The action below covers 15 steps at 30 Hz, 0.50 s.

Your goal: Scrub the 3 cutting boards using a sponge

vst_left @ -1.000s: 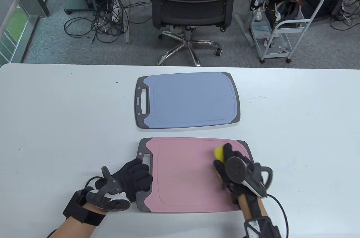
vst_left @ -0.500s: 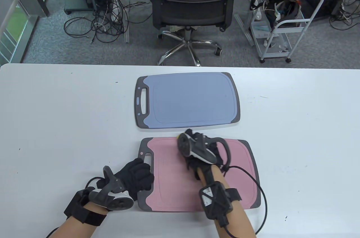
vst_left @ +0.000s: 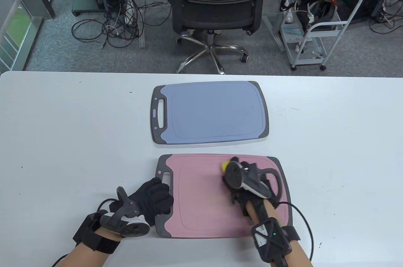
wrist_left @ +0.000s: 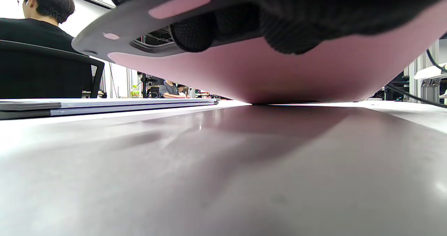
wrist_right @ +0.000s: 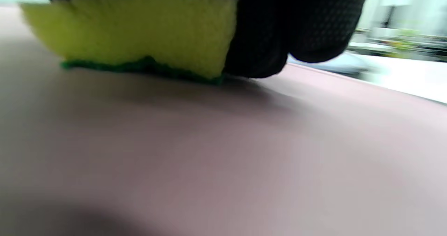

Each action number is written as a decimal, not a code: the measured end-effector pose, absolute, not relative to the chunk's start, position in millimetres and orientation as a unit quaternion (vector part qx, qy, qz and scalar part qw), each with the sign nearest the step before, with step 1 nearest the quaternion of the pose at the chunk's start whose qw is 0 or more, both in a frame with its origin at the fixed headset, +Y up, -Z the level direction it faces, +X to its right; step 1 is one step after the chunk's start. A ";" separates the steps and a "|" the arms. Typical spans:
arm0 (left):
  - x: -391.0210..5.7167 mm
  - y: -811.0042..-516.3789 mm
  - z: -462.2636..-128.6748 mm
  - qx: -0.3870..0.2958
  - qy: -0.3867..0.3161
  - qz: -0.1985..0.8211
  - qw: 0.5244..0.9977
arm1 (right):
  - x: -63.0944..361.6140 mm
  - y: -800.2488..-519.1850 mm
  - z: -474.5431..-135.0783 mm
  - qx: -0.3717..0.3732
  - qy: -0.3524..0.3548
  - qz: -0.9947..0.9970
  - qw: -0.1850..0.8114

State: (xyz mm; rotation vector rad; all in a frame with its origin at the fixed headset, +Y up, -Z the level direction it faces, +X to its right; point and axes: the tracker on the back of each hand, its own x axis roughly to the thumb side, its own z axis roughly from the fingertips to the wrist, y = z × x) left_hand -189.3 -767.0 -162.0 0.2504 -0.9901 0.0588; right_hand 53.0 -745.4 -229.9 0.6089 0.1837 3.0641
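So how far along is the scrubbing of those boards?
Nothing shows as finished. In hand: the right hand presses a yellow sponge with a green underside on the pink plastic cutting board, which the left hand grips at its handle end. The blue-grey cutting board lies untouched; no third board is in view.

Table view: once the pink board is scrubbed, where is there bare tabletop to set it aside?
Bare table lies left of the blue board and right of it. The near middle is crowded: the pink board, the left hand on its handle end and the right hand with the sponge.
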 end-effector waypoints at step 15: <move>-188.4 -766.8 -161.2 0.120 -0.474 0.024 0.872 | 212.0 -767.8 -213.7 -0.063 0.085 0.994 -0.009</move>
